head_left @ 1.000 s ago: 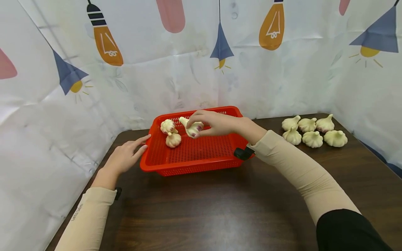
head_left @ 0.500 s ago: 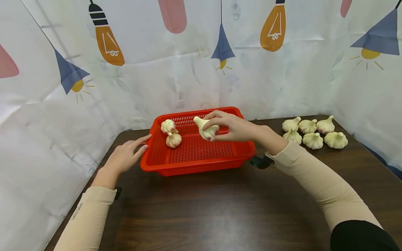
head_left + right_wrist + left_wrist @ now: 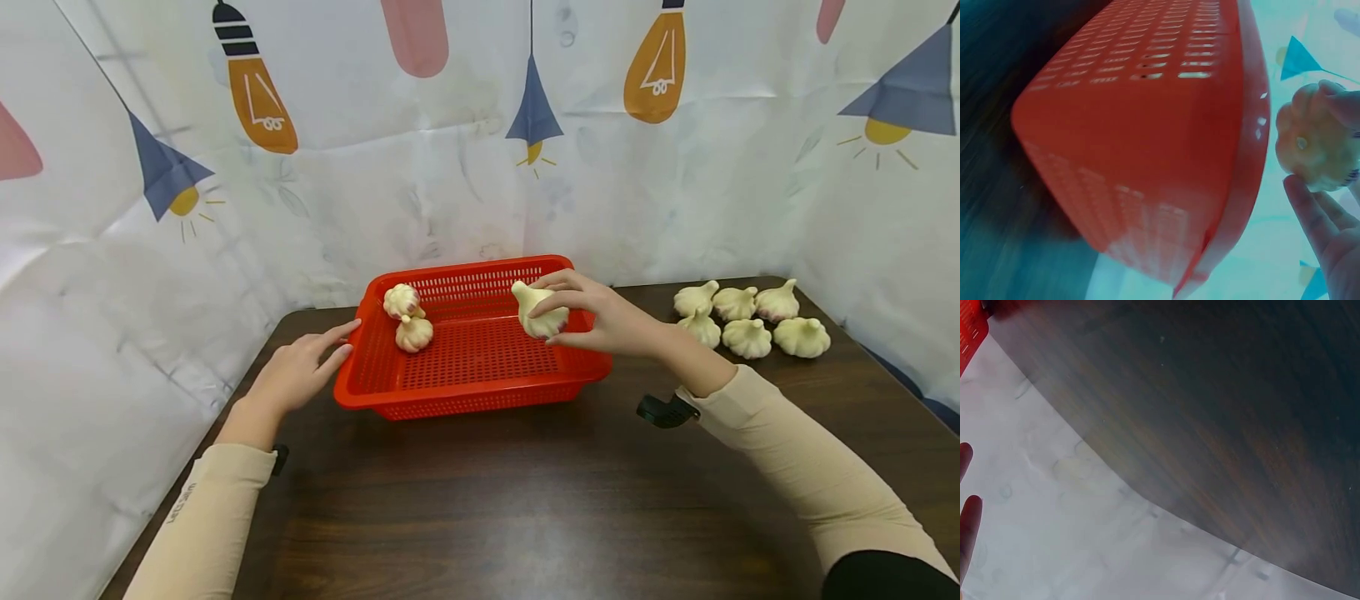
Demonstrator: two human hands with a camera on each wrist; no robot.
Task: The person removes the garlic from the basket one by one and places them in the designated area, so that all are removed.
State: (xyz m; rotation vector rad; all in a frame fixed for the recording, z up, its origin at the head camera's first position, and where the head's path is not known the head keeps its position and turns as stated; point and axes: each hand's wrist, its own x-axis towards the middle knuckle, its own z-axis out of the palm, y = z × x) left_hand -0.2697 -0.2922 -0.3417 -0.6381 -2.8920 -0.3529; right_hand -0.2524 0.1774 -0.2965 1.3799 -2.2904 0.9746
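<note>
The right hand (image 3: 603, 318) held a garlic bulb (image 3: 536, 317) above the right part of the red basket (image 3: 480, 390), with the thumb under it and the fingers curled over it. The bulb's stem pointed up and toward the left side of the basket. In the right wrist view its root end showed past the basket's rim, pinched between thumb and fingers.

The left hand (image 3: 292, 375) was at the basket's left rim, its fingers long and relaxed, the thumb set a little apart from the forefinger, gripping nothing. The fingertips reached the rim, though I could not tell whether they pressed on it.

Inside the basket, by its left end, lay two more garlic bulbs (image 3: 414, 334), close together, one behind the other. Well to the right of the basket, six garlic bulbs (image 3: 746, 335) sat in two rows of three.

The dark wooden table (image 3: 480, 500) spread under the basket and in front of it. Behind the basket hung a white cloth (image 3: 337, 200) printed with lamps and light bulbs. A small black device (image 3: 666, 411) showed at the right wrist, just beyond the basket's right end
</note>
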